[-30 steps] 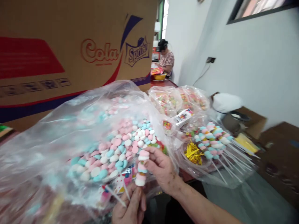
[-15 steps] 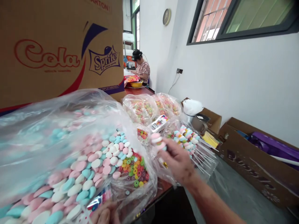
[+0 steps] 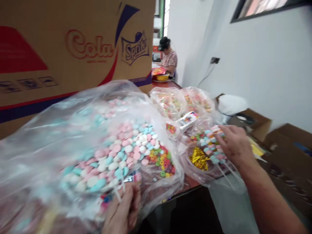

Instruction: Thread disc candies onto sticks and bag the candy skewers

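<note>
My right hand (image 3: 233, 145) reaches out over a pile of candy skewers (image 3: 211, 147) lying in a clear bag at the right, its fingers spread on top of them. My left hand (image 3: 123, 213) is low in the middle, fingers curled against the front of a big clear bag (image 3: 73, 130) of pink, white and blue disc candies (image 3: 122, 152), beside a thin white stick (image 3: 118, 195). Small coloured ring candies (image 3: 162, 161) lie at that bag's right end. What the left fingers grip is blurred.
A large cardboard box (image 3: 73, 48) printed "Cola" and "Sprite" stands behind the bags. More bags of candy (image 3: 180, 102) and yellow twist ties (image 3: 199, 158) lie on the dark red table (image 3: 188, 186). Open cartons (image 3: 287, 146) sit on the floor at right. Another person (image 3: 168, 58) sits far back.
My right hand carried the finished skewer from in front of me rightward and now rests on the skewer pile. My left hand stayed low by the big bag.
</note>
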A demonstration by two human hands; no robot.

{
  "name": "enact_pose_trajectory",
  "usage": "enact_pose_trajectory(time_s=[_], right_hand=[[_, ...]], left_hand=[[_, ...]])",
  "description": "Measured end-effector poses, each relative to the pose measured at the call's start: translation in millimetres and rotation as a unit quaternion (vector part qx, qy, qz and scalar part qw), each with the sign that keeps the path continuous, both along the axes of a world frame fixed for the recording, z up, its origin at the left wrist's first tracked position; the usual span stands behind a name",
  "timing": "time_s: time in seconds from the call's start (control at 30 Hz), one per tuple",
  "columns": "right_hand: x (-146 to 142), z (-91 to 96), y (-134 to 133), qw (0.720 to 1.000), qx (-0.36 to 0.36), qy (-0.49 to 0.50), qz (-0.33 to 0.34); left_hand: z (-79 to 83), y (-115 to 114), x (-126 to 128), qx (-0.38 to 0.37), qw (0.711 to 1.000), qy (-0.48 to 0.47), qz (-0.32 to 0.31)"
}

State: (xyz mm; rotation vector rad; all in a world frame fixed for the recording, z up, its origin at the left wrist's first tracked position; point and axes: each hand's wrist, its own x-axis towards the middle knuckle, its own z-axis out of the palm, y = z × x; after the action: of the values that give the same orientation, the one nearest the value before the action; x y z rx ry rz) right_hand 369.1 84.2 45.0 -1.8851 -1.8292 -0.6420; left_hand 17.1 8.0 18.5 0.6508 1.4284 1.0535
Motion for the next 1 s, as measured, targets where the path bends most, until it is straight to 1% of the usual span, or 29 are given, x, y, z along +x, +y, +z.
enact_pose_trajectory(time_s=[0.07,0.1,0.13,0.2,0.23,0.3,0.33,0.4,0.43,0.5,0.57,0.6,0.7,0.73,0.77,0.8,0.83,0.9,1.0], right_hand=[[-31,1.7,-8,0.993,0.078,0.058,0.062],[-52,1.6,-13,0.985,0.092,0.096,0.11],[-74,0.2,-18,0.972,0.084,0.131,0.178],[-120,-6.2,-30,0.927,0.048,0.206,0.309],[-141,-11.1,-35,0.909,0.021,0.225,0.349],[-173,-22.0,-41,0.882,-0.019,0.256,0.396],[-183,-27.3,-42,0.872,-0.038,0.268,0.408],[-195,-35.7,-39,0.858,-0.074,0.285,0.421],[-198,-38.4,-37,0.853,-0.093,0.287,0.426],[-201,-41.2,-30,0.845,-0.133,0.28,0.435],[-206,-41.0,-25,0.839,-0.173,0.266,0.441],[-209,-40.1,-24,0.836,-0.189,0.259,0.444],[-226,-36.2,-25,0.829,-0.228,0.245,0.448],[-233,-34.9,-27,0.827,-0.236,0.241,0.449],[-241,-33.8,-28,0.827,-0.24,0.236,0.45],[-249,-32.8,-30,0.83,-0.242,0.224,0.45],[-257,-32.2,-31,0.835,-0.243,0.204,0.45],[-270,-31.8,-32,0.843,-0.248,0.143,0.455],[-284,-33.1,-28,0.835,-0.274,0.047,0.476]], left_hand=[[5.9,-2,1,-0.012,0.997,-0.066,-0.027],[6.9,-3,1,-0.008,0.995,-0.096,-0.039],[6.8,-5,2,-0.004,0.992,-0.117,-0.046],[4.5,-10,5,-0.004,0.988,-0.143,-0.062],[2.8,-14,7,-0.01,0.986,-0.146,-0.075],[-0.3,-20,10,-0.019,0.981,-0.139,-0.131],[-1.3,-23,10,-0.016,0.978,-0.131,-0.163],[-1.3,-29,8,0.009,0.972,-0.103,-0.209],[-0.3,-32,5,0.029,0.972,-0.079,-0.219],[2.4,-36,-3,0.073,0.974,-0.004,-0.215],[4.7,-38,-16,0.114,0.971,0.094,-0.187],[5.1,-39,-24,0.131,0.968,0.144,-0.159],[3.7,-40,-53,0.154,0.952,0.265,-0.025],[2.8,-40,-63,0.154,0.944,0.29,0.017],[2.0,-40,-72,0.155,0.937,0.308,0.045],[1.2,-41,-80,0.158,0.931,0.325,0.058],[0.5,-41,-86,0.164,0.925,0.339,0.056],[-1.4,-43,-93,0.177,0.917,0.357,0.028],[-5.9,-43,-92,0.177,0.919,0.353,-0.009]])
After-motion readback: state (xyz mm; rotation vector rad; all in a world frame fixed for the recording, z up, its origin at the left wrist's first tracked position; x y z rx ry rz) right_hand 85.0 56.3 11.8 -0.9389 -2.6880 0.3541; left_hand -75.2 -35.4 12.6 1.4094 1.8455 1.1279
